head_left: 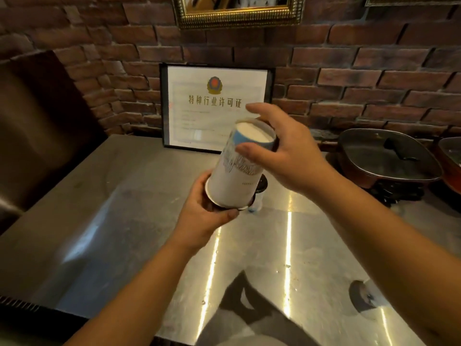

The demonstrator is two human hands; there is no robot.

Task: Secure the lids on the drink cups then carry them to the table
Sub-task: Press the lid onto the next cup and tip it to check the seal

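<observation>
A white paper cup (233, 178) with a blue band is held tilted above the steel counter (124, 221), its recessed base turned up toward me. My left hand (207, 211) grips the wide rim end from below, where something dark sits against the rim. My right hand (282, 148) holds the narrow base end, thumb on the blue band and fingers curled behind it, index finger raised. Just behind the cup, a dark lid-like object (262, 186) and a clear item (257, 207) are partly hidden.
A framed certificate (214, 96) leans against the brick wall at the counter's back. A dark pan with a glass lid (384, 156) stands at the right, another beside it. A dark chair back (42, 116) is at the left. A small dark object (361, 295) lies near right.
</observation>
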